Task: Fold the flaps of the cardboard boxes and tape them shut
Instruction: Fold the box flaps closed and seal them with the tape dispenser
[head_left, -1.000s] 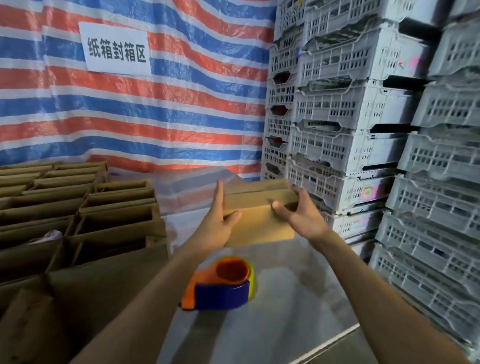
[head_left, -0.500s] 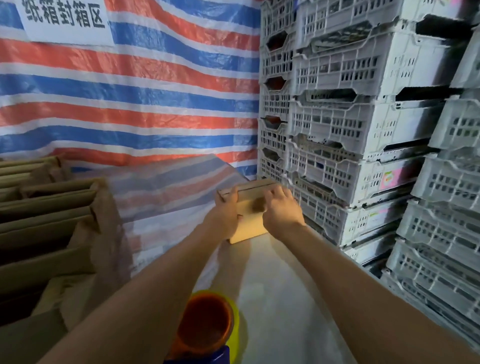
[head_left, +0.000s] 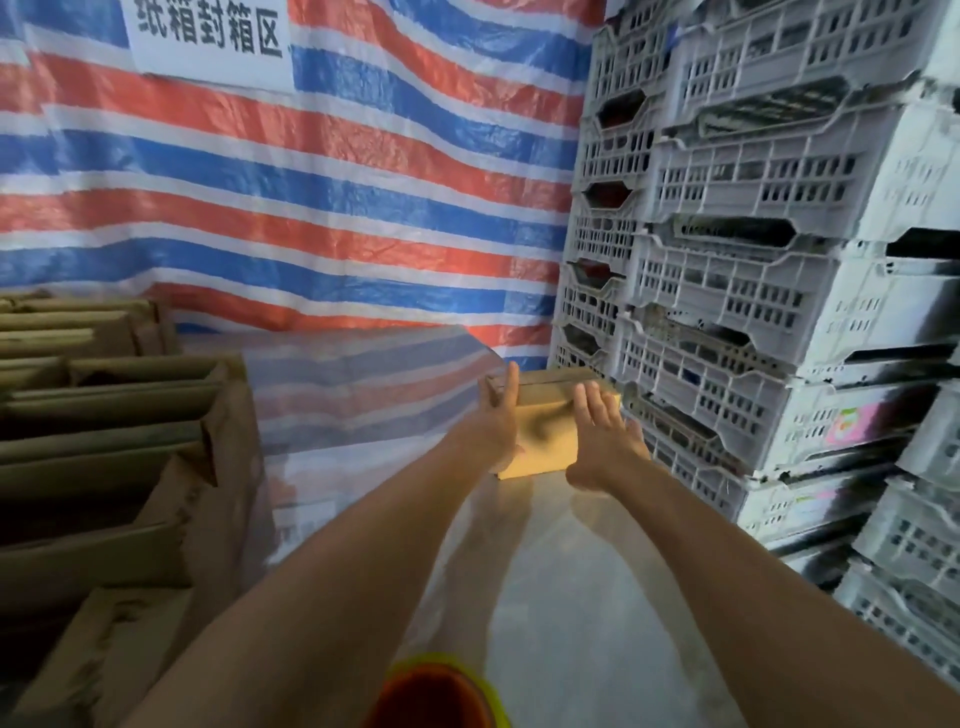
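At 12 o'clock from the person, at the far end of the table (head_left: 571, 597), sat the small cardboard box (head_left: 548, 447), just beside the foot of the crates (head_left: 753, 270).

Hands: left hand (head_left: 491, 434) lay flat against the box's 9 o'clock side, fingers straight and pointing up past the top edge, nothing curled round it. Right hand (head_left: 602, 441) rested on the top toward 3 o'clock, fingers spread and straight. Neither hand gripped; both only pressed.

Top: a dark slit ran along the far edge. Could not tell whether tape covered the seam.

Tape dispenser (head_left: 436, 696), orange and yellow, sat at 6 o'clock, close to the body and well apart from the box.

Open untaped cartons (head_left: 104, 441) stood in rows at 9 o'clock. Striped tarp (head_left: 337, 182) with a white sign (head_left: 208, 36) hung at 11 to 12 o'clock.

Risk, judged: if the seam is untaped, fetching the dispenser takes one hand off, and the flaps could spring up. The table covering looked slick, so a one-sided push could skate the box into the crates or skew it. With arms fully stretched, pressure on the top looked weak.
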